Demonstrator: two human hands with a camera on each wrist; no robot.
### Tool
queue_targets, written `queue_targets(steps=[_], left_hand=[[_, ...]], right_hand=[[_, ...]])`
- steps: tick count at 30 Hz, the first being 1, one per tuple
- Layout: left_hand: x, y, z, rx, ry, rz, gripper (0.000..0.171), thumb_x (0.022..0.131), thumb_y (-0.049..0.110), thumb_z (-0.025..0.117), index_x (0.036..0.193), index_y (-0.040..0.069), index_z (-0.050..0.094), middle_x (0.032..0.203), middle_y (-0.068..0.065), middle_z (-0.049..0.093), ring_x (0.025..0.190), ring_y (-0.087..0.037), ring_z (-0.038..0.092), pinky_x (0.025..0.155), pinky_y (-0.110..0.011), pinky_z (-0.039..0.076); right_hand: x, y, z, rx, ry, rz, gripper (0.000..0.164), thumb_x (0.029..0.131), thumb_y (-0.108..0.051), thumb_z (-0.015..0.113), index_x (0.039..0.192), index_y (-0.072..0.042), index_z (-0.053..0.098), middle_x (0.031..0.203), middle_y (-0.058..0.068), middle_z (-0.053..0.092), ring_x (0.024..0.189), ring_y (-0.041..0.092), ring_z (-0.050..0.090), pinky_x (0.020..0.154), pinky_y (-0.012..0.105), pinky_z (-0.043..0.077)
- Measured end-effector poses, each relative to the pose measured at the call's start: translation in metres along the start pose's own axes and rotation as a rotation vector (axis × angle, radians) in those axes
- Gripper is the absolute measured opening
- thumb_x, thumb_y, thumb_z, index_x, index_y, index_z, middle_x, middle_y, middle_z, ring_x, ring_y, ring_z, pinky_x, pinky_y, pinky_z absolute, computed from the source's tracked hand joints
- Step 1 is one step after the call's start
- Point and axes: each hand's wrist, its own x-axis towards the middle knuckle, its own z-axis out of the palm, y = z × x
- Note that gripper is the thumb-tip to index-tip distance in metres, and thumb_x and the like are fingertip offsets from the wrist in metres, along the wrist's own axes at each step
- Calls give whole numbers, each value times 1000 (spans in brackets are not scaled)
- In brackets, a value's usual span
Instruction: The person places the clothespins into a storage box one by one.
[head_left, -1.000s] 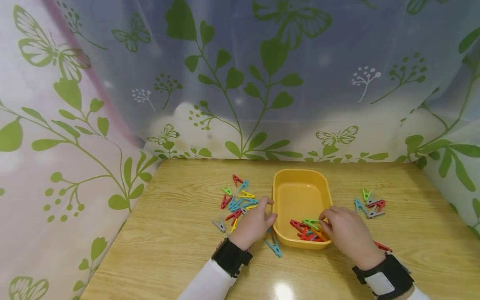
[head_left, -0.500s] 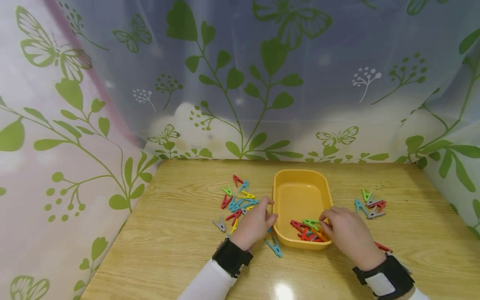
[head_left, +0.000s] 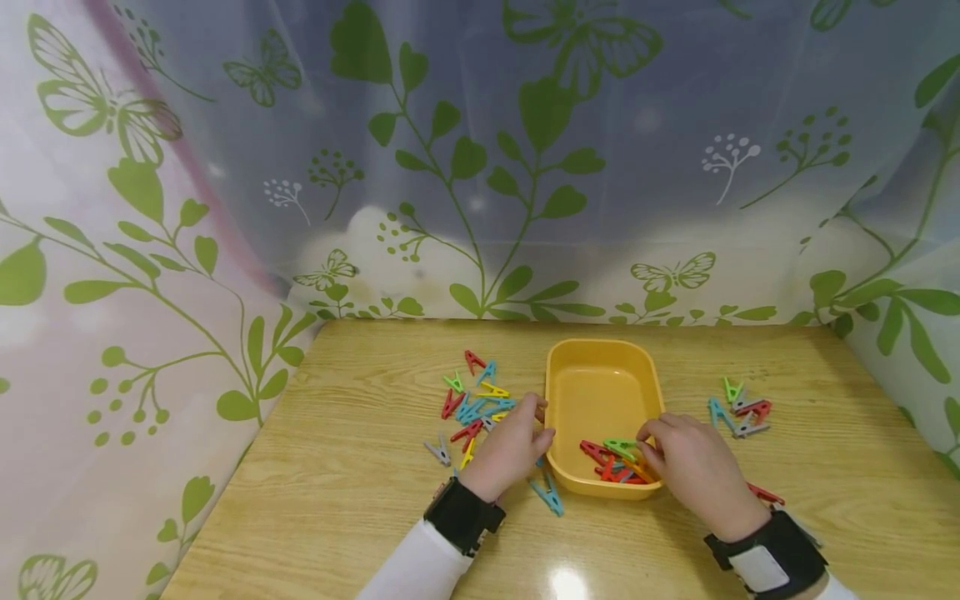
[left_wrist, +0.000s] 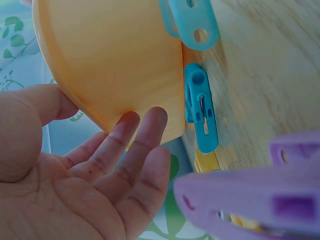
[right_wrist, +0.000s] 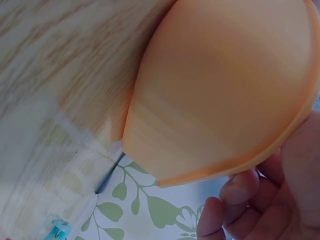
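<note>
Clothespins [head_left: 471,409] are seemingly awaiting collection on the counter's [head_left: 360,383] left, the left hand [head_left: 504,450] is touching the tub [head_left: 592,402] with spread fingers, several pins [head_left: 618,472] are lying inside its near end, the right hand [head_left: 697,467] is resting at its right rim, any pinch impossible to tell, and more [head_left: 759,409] are waiting farther right.

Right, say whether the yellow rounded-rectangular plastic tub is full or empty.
Neither: the tub is partly filled. Red, green and orange plastic clothespins lie heaped at its near end; its far end is bare.

Leaf-printed curtain [head_left: 645,192] behind wooden table [head_left: 337,467]
</note>
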Motion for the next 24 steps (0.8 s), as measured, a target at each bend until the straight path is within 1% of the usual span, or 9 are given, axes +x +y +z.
queue_targets(steps=[8,14,20,24], left_hand=[[0,3,0,-1,12,-13,39,104,17,63,139,5,50,122,-11,65,78,-6,58,63,-21,48],[0,4,-1,-4,1,-15,40,104,17,62,141,6,50,124,-12,64,76,-6,56,62,-21,47],[1,3,0,-14,-4,-12,40,104,16,61,141,6,50,122,-11,64,79,-6,58,64,-20,48],[1,3,0,-8,-6,-10,39,105,17,61,141,6,50,120,-10,64,82,-7,59,65,-20,49]], right_hand=[[-1,0,-2,-11,-4,-2,11,84,-14,85,84,-11,74,69,-6,56,61,9,44,56,29,36],[-1,0,-2,-9,-2,-7,11,84,-14,84,83,-11,74,69,-6,57,61,9,46,55,29,38],[-1,0,-2,-12,-15,8,11,85,-15,84,83,-11,74,69,-6,56,61,9,46,55,29,37],[-1,1,-3,-4,-6,5,11,85,-15,84,83,-11,74,70,-5,58,61,9,46,55,29,37]])
